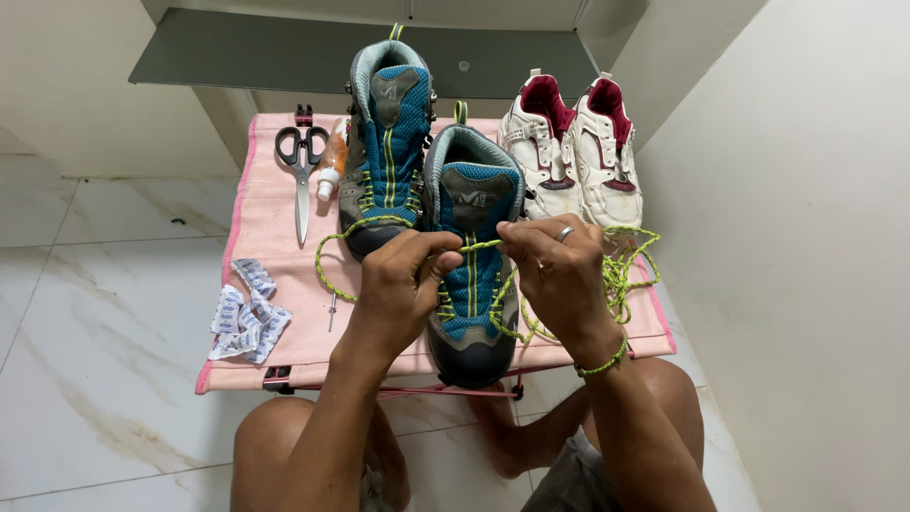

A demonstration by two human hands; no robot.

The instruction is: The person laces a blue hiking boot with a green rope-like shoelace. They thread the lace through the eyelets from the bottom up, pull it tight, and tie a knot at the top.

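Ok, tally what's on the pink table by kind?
Blue boots: 2
White shoes: 2
Scissors: 1
Bottle: 1
Packet pile: 1, packets too overlapped to count
Awl: 1
Loose lace: 1
Total: 9

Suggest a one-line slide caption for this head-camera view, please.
Left hand and right hand pull a yellow-green lace over a blue boot on a pink table.

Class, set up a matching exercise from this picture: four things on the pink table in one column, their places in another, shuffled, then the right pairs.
Things:
1. scissors
2. white shoes
3. small packets
4. yellow-green lace

Places:
A. front left corner of the pink table
B. between the left hand and right hand
C. back right
D. back left

Pairs: 1-D, 2-C, 3-A, 4-B
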